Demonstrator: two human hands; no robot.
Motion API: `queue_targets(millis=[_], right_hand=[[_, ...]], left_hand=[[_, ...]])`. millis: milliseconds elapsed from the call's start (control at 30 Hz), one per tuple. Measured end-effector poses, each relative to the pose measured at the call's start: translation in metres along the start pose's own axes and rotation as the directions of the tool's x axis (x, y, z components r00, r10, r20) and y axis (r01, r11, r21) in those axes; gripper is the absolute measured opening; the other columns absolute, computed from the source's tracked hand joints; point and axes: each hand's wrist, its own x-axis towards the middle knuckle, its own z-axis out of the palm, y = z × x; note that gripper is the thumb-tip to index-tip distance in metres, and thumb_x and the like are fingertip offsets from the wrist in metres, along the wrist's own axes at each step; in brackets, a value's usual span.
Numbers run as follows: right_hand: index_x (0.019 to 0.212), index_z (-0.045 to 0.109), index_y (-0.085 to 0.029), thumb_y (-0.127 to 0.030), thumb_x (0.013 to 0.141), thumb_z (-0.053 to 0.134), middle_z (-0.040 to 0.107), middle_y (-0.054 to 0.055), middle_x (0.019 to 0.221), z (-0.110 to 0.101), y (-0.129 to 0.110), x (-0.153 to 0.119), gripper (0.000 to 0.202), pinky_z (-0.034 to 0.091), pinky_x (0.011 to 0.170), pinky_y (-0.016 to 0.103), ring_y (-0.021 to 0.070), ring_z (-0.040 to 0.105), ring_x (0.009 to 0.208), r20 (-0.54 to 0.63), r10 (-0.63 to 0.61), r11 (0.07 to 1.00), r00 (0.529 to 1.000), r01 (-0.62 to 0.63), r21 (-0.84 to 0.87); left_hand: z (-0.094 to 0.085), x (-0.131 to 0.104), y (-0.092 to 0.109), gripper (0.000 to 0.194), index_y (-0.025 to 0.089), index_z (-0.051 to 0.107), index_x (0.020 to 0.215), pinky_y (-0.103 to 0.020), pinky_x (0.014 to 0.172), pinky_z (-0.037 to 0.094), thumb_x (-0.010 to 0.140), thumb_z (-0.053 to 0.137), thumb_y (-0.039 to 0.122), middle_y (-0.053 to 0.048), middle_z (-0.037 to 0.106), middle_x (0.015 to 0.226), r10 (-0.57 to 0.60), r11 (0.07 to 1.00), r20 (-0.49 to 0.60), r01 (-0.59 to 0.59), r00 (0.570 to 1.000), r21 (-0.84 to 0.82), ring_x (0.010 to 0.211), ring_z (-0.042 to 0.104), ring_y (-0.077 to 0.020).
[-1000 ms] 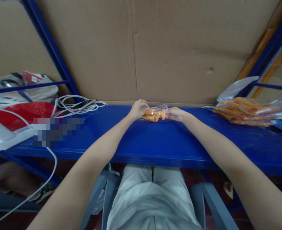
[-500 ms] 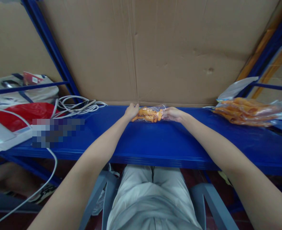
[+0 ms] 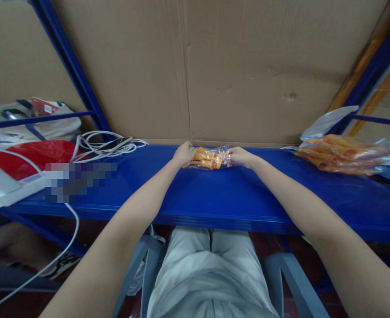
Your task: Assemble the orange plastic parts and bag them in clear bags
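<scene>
A clear plastic bag point(image 3: 208, 158) with orange pieces inside lies at the back of the blue tabletop point(image 3: 214, 194), near the cardboard wall. My left hand point(image 3: 183, 154) is closed on the bag's left end. Its right end is gripped by my right hand point(image 3: 241, 157), with the fingers partly behind the crinkled plastic. What kind of things the orange pieces are, I cannot make out.
To the right lies a larger plastic bag of orange items point(image 3: 340, 154). On the left are coiled white cables point(image 3: 111, 145), a red bag point(image 3: 35, 154), a white power strip point(image 3: 16, 190) and a canvas bag point(image 3: 52, 126). A cardboard wall point(image 3: 231, 88) closes off the back.
The orange pieces inside the bag have shifted slightly and the plastic is creased differently. Both hands stay on its ends, almost in the same place.
</scene>
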Motion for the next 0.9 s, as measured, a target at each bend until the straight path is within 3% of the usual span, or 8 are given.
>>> queue_targets(millis=[100, 233, 333, 433, 533, 700, 800, 900], right_hand=[[0.060, 0.058, -0.016, 0.000, 0.081, 0.052, 0.058, 0.001, 0.049, -0.004, -0.004, -0.001, 0.027, 0.045, 0.051, 0.020, 0.0093, 0.053, 0.045, 0.026, -0.014, 0.997, 1.000, 0.012, 0.079], [0.060, 0.059, -0.015, -0.021, 0.098, 0.038, 0.062, 0.006, 0.055, -0.013, -0.012, -0.004, 0.043, 0.044, 0.053, 0.023, 0.0124, 0.056, 0.050, 0.115, -0.017, 0.978, 0.993, -0.007, 0.209], [0.061, 0.062, -0.015, -0.045, 0.096, 0.048, 0.065, 0.007, 0.063, -0.017, -0.014, -0.008, 0.047, 0.044, 0.057, 0.022, 0.0127, 0.057, 0.058, 0.163, -0.077, 0.980, 0.984, 0.045, 0.194], [0.063, 0.066, -0.016, -0.036, 0.080, 0.072, 0.066, 0.003, 0.066, -0.016, -0.012, -0.008, 0.027, 0.041, 0.057, 0.020, 0.0107, 0.056, 0.061, 0.133, -0.153, 0.985, 0.979, 0.139, 0.105], [0.060, 0.067, -0.016, -0.019, 0.069, 0.077, 0.067, 0.001, 0.066, -0.016, -0.009, -0.005, 0.014, 0.040, 0.059, 0.020, 0.0097, 0.055, 0.062, 0.126, -0.171, 0.985, 0.977, 0.173, -0.006], [0.061, 0.067, -0.016, -0.016, 0.070, 0.070, 0.065, 0.000, 0.065, -0.024, -0.005, 0.003, 0.010, 0.040, 0.061, 0.022, 0.0107, 0.054, 0.064, -0.040, -0.182, 0.960, 0.983, 0.169, -0.223], [0.063, 0.065, -0.017, -0.020, 0.075, 0.066, 0.066, 0.002, 0.071, -0.029, -0.001, 0.008, 0.012, 0.044, 0.071, 0.025, 0.0146, 0.058, 0.074, -0.190, -0.285, 0.890, 0.939, 0.186, -0.417], [0.070, 0.066, -0.019, -0.025, 0.079, 0.066, 0.069, 0.006, 0.087, -0.035, 0.003, 0.011, 0.011, 0.045, 0.084, 0.033, 0.0213, 0.061, 0.092, -0.279, -0.387, 0.753, 0.879, 0.128, -0.645]], left_hand=[[0.003, 0.001, -0.001, 0.023, 0.019, 0.064, 0.106, -0.032, 0.093, 0.048, 0.086, 0.059, 0.030, -0.010, 0.070, 0.113, 0.057, 0.998, -0.008, -0.057, 0.998, 0.011, 0.109, 0.063, -0.0237], [0.006, 0.003, -0.003, 0.019, 0.021, 0.066, 0.101, -0.033, 0.095, 0.048, 0.085, 0.057, 0.024, -0.008, 0.070, 0.113, 0.117, 0.993, -0.028, -0.117, 0.993, 0.011, 0.109, 0.062, -0.0228], [0.006, 0.003, -0.003, 0.016, 0.022, 0.069, 0.093, -0.033, 0.093, 0.049, 0.085, 0.054, 0.020, -0.007, 0.071, 0.109, 0.135, 0.990, -0.045, -0.133, 0.990, 0.052, 0.107, 0.063, -0.0232], [0.004, 0.001, -0.002, 0.017, 0.023, 0.071, 0.088, -0.033, 0.091, 0.049, 0.085, 0.055, 0.023, -0.006, 0.072, 0.105, 0.124, 0.988, -0.042, -0.119, 0.991, 0.095, 0.104, 0.064, -0.0242], [0.000, -0.001, -0.001, 0.017, 0.024, 0.073, 0.087, -0.035, 0.090, 0.049, 0.085, 0.057, 0.029, -0.006, 0.072, 0.105, 0.112, 0.984, -0.038, -0.106, 0.993, 0.140, 0.104, 0.064, -0.0267], [-0.007, -0.002, 0.003, 0.035, 0.022, 0.070, 0.070, -0.036, 0.091, 0.047, 0.090, 0.050, 0.042, -0.007, 0.074, 0.094, 0.165, 0.974, -0.077, -0.150, 0.983, 0.167, 0.104, 0.064, -0.0267], [-0.008, -0.002, 0.007, 0.040, 0.020, 0.067, 0.066, -0.033, 0.091, 0.046, 0.092, 0.045, 0.042, -0.007, 0.074, 0.091, 0.187, 0.977, -0.052, -0.180, 0.981, 0.118, 0.101, 0.065, -0.0241], [-0.006, -0.003, 0.009, 0.028, 0.020, 0.068, 0.083, -0.031, 0.088, 0.047, 0.091, 0.049, 0.039, -0.006, 0.073, 0.098, 0.160, 0.987, -0.041, -0.159, 0.986, 0.026, 0.100, 0.065, -0.0226]])
